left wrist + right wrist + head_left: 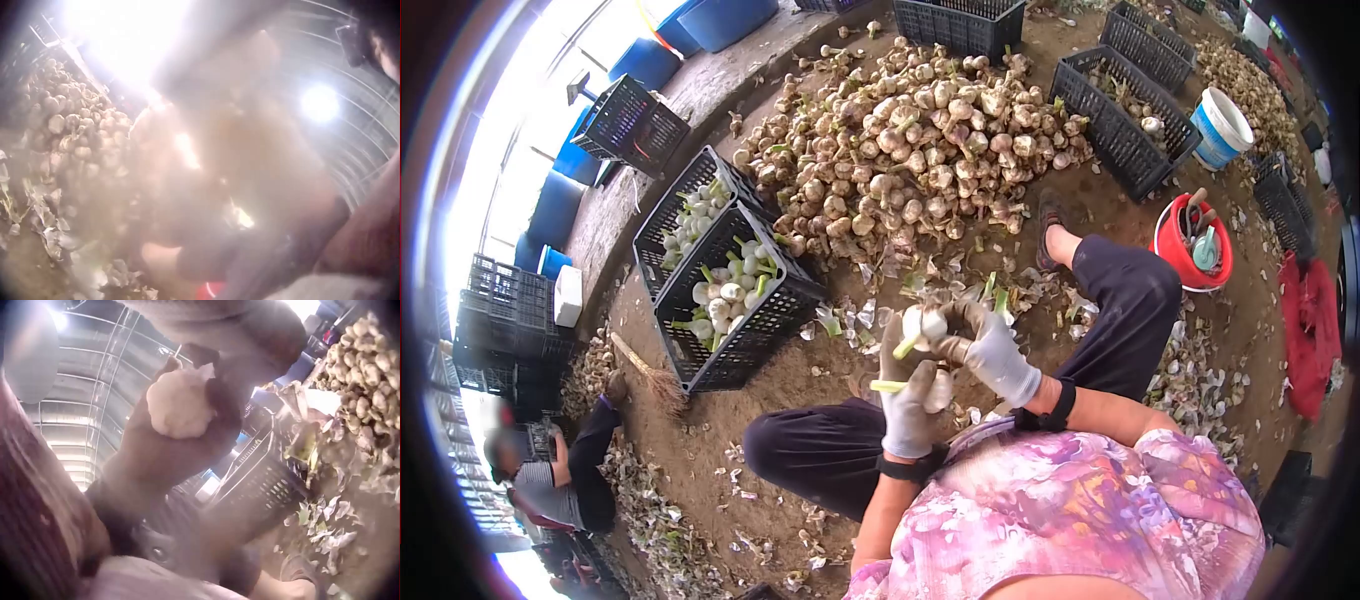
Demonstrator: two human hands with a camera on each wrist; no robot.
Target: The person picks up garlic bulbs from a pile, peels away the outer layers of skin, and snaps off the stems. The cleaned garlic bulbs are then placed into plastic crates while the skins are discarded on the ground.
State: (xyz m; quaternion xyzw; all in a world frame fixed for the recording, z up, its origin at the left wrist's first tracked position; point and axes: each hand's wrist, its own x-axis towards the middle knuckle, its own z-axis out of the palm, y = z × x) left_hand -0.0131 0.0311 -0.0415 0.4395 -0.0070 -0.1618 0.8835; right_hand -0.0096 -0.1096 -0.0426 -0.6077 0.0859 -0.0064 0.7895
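Observation:
Both hands wear pale work gloves with darkened fingers and meet above the ground between the knees. My left hand (908, 420) grips a white garlic bulb (940, 393) with a pale green stem against its palm. Its fingers also hold an upper garlic bulb (923, 325), whose green stem points down and left. From the right, my right hand (1003, 362) pinches that upper bulb. In the right wrist view, a garlic bulb (180, 405) lies in the left palm, below the right hand (244, 328). Haze and blur hide the grips in the left wrist view.
A large heap of unpeeled garlic (920, 140) lies ahead. A black crate (735, 370) of cleaned bulbs stands at left, with another behind. A red bucket (1170, 240) stands right of the knee. Papery skins litter the ground near a broom (655, 380); another person (565, 480) sits far left.

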